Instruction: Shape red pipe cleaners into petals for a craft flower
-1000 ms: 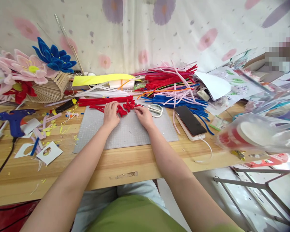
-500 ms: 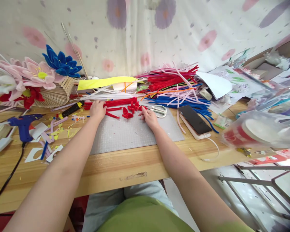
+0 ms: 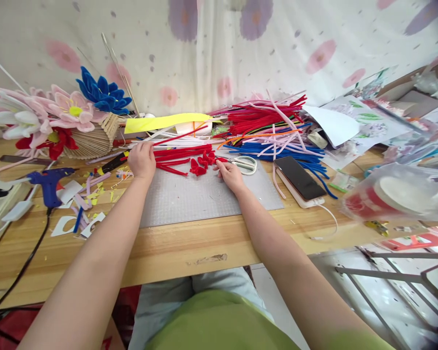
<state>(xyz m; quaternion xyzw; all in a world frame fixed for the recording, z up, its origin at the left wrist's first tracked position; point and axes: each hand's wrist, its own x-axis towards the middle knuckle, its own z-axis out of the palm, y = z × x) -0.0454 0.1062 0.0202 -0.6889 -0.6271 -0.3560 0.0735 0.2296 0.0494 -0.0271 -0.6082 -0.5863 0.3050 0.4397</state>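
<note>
The left hand [image 3: 142,160] pinches one long red pipe cleaner [image 3: 182,136] with its fingers shut, and it points to 2 o'clock from that hand. The right hand [image 3: 229,174] has its fingers nearly closed by a small red fuzzy bit [image 3: 222,159]; I cannot tell if it grips it. From the middle of the gray cutting mat [image 3: 204,197], bent red pieces [image 3: 198,167] lie at 12 o'clock, red pipe cleaners [image 3: 190,151] at 11, scissors [image 3: 248,165] near 1, and the blue glue gun [image 3: 51,184] at 9.
</note>
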